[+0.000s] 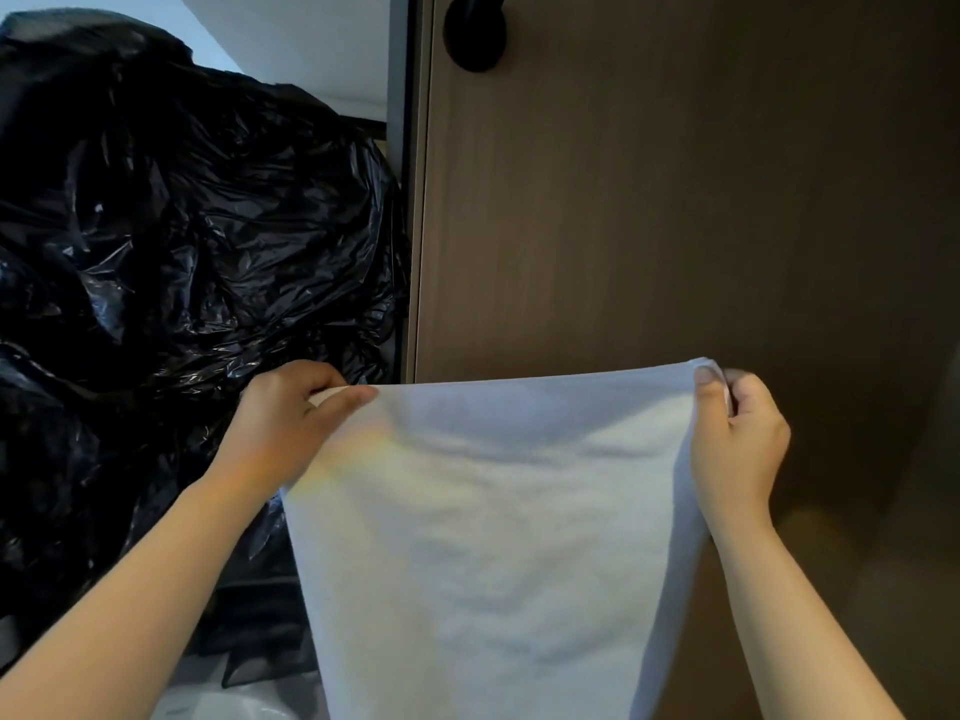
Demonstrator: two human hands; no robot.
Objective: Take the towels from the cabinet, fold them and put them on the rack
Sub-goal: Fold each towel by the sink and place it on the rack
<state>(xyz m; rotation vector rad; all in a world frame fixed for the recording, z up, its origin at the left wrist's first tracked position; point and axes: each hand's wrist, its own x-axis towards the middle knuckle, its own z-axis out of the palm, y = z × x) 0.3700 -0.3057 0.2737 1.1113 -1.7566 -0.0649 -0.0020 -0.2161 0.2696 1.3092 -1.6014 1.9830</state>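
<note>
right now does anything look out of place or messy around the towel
Only the crumpled black plastic bags bulging left of the brown panel. The white towel hangs even, pinched at its top corners by the left hand and right hand.

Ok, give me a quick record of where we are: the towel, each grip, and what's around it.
towel: white, held up, top edge stretched between the hands, rest hanging down
left grip: pinches the top left corner
right grip: pinches the top right corner, where layered edges show
behind: brown panel with a black knob near the top
to the left: black plastic bags, piled up
rack: not in view
</note>
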